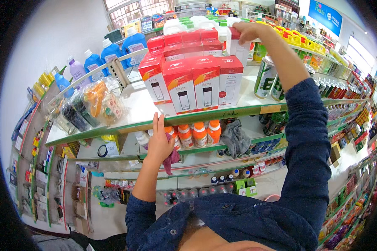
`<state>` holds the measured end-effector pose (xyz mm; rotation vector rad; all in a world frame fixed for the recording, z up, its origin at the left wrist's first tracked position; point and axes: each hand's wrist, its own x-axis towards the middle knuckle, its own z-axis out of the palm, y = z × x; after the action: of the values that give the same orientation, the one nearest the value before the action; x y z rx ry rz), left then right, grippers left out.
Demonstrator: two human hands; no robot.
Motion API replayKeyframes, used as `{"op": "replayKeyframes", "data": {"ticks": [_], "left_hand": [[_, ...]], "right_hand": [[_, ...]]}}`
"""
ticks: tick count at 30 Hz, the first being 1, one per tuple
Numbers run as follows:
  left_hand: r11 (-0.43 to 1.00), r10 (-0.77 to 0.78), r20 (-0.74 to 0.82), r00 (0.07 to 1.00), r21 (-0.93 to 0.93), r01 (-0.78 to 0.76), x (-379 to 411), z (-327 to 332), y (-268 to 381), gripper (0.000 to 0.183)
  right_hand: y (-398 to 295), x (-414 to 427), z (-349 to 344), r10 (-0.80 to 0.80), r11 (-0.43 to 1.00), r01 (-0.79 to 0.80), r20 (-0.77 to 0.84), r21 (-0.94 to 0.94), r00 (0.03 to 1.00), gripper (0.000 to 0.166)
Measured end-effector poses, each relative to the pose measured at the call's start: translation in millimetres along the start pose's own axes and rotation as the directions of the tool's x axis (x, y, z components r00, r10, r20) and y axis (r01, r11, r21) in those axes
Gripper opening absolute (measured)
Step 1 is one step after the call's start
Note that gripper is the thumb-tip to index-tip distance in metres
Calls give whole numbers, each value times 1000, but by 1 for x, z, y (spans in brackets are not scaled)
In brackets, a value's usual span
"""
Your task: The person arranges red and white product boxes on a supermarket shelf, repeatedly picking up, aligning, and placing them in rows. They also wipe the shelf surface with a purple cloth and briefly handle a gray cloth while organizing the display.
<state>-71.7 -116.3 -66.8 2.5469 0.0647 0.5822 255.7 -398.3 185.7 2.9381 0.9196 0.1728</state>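
Note:
My right hand [252,31] reaches over the top shelf and grips the red top of a white cup box [239,50] from above. That box stands upright at the back right of a cluster of red-and-white cup boxes [179,86]; its base is partly hidden. Printed cup pictures face me on the front boxes. My left hand [160,145] is at the green front edge of the shelf [135,108], two fingers extended up against it. A maroon cloth [171,159] hangs from this hand, bunched under the fingers.
Tall cans [265,78] stand right of the boxes. Plastic-wrapped goods [89,105] lie at the shelf's left end, near a metal divider rail [117,73]. Blue detergent bottles [110,51] are behind. Below are orange-capped bottles [200,135] and a grey cloth [236,138].

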Motion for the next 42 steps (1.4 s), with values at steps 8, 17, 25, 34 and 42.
{"op": "replayKeyframes", "data": {"ticks": [8, 17, 25, 34, 42], "left_hand": [[998, 32, -6, 999, 48, -32, 1, 1, -2, 78], [998, 22, -25, 999, 53, -21, -3, 3, -4, 78], [993, 87, -50, 995, 89, -83, -1, 7, -2, 79], [999, 28, -7, 1000, 36, -28, -1, 4, 8, 79], [959, 244, -158, 957, 186, -214, -5, 8, -12, 82]], "right_hand": [[-18, 29, 56, -30, 993, 13, 149, 115, 988, 62], [-19, 29, 49, -28, 960, -34, 218, 279, 976, 62], [-9, 31, 55, -31, 958, -31, 213, 284, 977, 63], [-1, 30, 70, -153, 965, 144, 25, 217, 988, 73], [0, 22, 60, -30, 983, 33, -16, 183, 999, 80]]}}
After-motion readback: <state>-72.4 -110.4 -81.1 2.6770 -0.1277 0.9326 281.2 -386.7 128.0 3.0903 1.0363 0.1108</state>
